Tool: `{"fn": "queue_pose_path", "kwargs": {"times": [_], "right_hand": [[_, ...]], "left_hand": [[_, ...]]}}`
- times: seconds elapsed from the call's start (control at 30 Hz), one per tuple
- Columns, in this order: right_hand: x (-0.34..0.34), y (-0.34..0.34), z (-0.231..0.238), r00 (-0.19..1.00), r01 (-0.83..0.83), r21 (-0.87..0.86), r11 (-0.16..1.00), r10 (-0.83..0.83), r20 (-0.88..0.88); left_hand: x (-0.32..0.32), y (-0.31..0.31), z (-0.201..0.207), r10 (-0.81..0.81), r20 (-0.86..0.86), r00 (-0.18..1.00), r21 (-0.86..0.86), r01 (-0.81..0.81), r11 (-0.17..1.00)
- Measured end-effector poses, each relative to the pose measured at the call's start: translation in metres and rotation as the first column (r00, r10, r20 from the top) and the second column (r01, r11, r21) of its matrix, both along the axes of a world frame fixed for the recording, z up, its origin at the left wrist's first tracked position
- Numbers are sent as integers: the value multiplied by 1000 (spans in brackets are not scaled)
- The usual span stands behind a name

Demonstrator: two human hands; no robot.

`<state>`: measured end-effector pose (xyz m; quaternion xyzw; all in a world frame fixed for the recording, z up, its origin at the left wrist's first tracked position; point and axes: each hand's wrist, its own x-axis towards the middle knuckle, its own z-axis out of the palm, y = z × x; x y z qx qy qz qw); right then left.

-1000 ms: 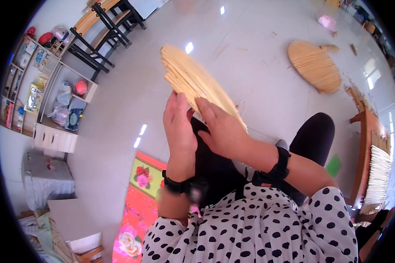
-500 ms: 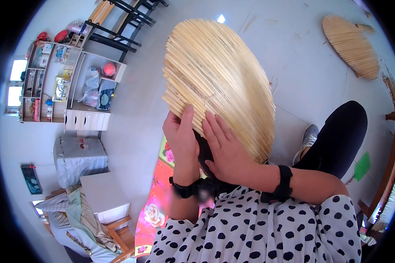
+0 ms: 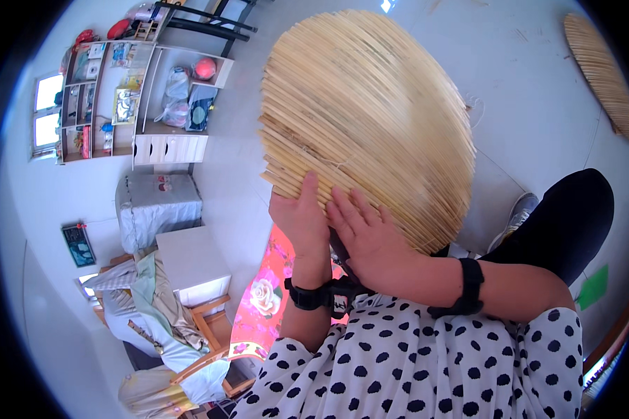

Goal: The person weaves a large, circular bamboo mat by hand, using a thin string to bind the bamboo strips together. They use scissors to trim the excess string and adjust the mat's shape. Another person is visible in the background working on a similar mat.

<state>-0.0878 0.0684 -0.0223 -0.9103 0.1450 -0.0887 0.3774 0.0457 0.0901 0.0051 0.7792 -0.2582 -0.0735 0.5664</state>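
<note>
A large oval mat (image 3: 377,119) of pale, straw-coloured stalks laid side by side leans up in front of me over my lap. Its lower left edge is in my left hand (image 3: 300,218), thumb on top of the stalks and the other fingers largely hidden behind. My right hand (image 3: 374,241) lies flat beside it, fingers stretched out over the lower edge stalks. A thin thread (image 3: 339,163) crosses the stalks above my hands. Uneven stalk ends stick out along the left edge.
A second stalk mat (image 3: 603,77) lies on the tiled floor at the far right. Black metal legs (image 3: 206,29) stand at the upper left, near open shelves (image 3: 140,98). A red floral cloth (image 3: 262,297) is beside my left arm; my dark-clothed knee (image 3: 573,209) rises on the right.
The view has shifted, so shelves sit farther right and the second mat nearer the right rim. The mat in my hands looks wider. Both hands keep nearly the same place on its edge.
</note>
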Motion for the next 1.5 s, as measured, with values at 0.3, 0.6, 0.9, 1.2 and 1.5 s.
{"fn": "queue_pose_path", "kwargs": {"times": [0.3,0.6,0.9,1.2,1.5], "right_hand": [[-29,-20,-14,971,-171,214,962,127,204],[17,-52,-12,860,349,394,850,-458,224],[44,-64,-9,946,139,825,547,-320,52],[26,-104,-7,1000,28,563,826,-26,-12],[36,-103,-9,980,122,961,249,-183,-77]], "left_hand": [[-11,28,-1,-57,-302,952,-132,18,991],[-17,29,-1,-103,-293,951,-141,63,988],[-19,43,7,-77,-260,963,-141,41,989],[-18,31,1,-155,-213,965,-65,144,987],[-23,32,0,-128,-129,983,-50,122,991]]}}
